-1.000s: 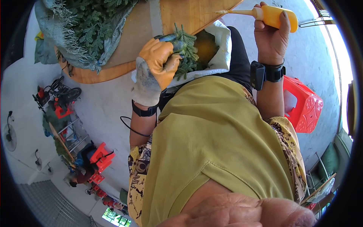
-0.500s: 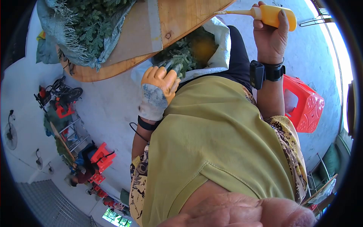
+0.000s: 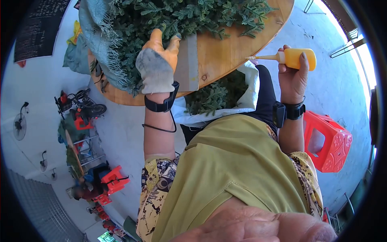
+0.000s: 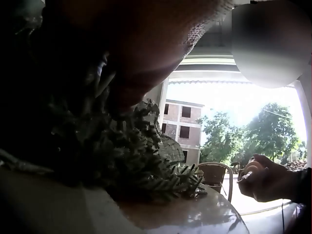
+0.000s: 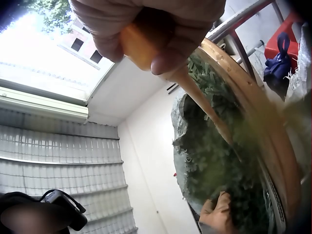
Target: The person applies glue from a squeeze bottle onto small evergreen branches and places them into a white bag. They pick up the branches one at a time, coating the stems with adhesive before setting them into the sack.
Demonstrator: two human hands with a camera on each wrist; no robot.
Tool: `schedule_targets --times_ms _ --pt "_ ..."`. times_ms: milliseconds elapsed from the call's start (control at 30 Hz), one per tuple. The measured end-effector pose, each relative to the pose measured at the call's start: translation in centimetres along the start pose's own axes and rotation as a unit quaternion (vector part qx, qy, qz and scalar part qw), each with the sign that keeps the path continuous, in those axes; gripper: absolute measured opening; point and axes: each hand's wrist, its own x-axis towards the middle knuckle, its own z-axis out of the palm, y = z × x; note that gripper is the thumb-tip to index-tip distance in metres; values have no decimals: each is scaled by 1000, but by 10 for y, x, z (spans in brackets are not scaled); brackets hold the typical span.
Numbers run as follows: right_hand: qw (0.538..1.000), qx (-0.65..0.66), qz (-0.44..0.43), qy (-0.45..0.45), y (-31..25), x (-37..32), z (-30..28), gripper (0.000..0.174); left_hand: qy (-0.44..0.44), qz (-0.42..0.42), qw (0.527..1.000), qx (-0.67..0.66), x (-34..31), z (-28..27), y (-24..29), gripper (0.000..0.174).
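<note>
In the head view my left hand (image 3: 158,64), in an orange and grey glove, reaches into the heap of green fir sprigs (image 3: 181,18) on the wooden table (image 3: 225,52). Its thumb and a finger are spread apart, with nothing visible between them. My bare right hand (image 3: 293,78) grips a yellow squeeze bottle (image 3: 300,59), whose long nozzle points left at the table's edge. The right wrist view shows the bottle (image 5: 141,46) in my fingers and the gloved hand (image 5: 217,214) against the greenery. Foliage (image 4: 141,156) fills much of the left wrist view.
A white sack (image 3: 250,86) with more sprigs lies at my lap, under the table's edge. A blue-grey sack (image 3: 94,36) borders the heap. A red stool (image 3: 328,141) stands to the right. Red stools (image 3: 115,180), a seated person and a motorbike (image 3: 82,105) are farther left.
My left hand has left the lap sack, where it held a dark, bundled thing with greenery, and moved up to the heap with its fingers spread. The right hand still holds the bottle. The head view has shifted.
</note>
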Motion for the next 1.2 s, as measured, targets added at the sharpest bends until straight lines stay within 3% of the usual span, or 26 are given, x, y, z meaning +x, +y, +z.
schedule_targets --times_ms 200,300,333,400,433,467,567,700,767,900,967,1000,1067,1100,1133,1167,1200 --pt "1000 6 5 -8 0 3 -4 39 40 39 996 73 28 30 3 31" --pt "1000 -2 -5 21 2 1 -2 39 63 -62 988 -129 19 43 -25 27" --pt "1000 -2 -2 9 2 1 -3 39 26 -135 950 -282 12 34 -24 15" --pt "1000 -3 3 -1 3 0 -3 39 29 -160 851 -499 -8 18 -33 10" --pt "1000 -6 -3 6 4 0 -1 39 15 -167 821 -545 -20 14 -46 13" --pt "1000 -9 -8 12 6 0 0 39 16 -170 822 -544 -29 14 -56 13" --pt "999 0 23 -27 9 0 -3 39 30 -212 695 -686 -50 9 -72 17" --pt "1000 -10 18 -16 17 -3 7 38 32 -250 667 -702 -58 14 -78 17" --pt "999 -14 18 -25 18 -4 7 38 44 -223 761 -608 -54 16 -75 18" --pt "999 -27 23 -21 17 -3 5 39 35 -183 797 -574 -43 18 -69 22" --pt "999 -16 18 -38 16 -5 6 37 43 -91 826 -555 -41 19 -60 26" --pt "999 -17 17 -36 16 -4 6 37 40 -92 825 -556 -43 20 -60 26" --pt "999 -6 20 -27 17 -3 5 37 -14 -81 898 -433 -47 19 -64 34" --pt "999 -6 21 -25 17 -2 5 37 -16 -81 898 -432 -47 18 -67 34" --pt "999 -9 17 -28 18 -2 4 37 40 -57 957 -280 -47 17 -70 31" --pt "999 -11 14 -30 18 -2 4 38 93 -30 988 -120 -47 17 -71 29" --pt "999 -11 14 -27 18 -1 3 38 91 -29 988 -120 -49 17 -69 29"
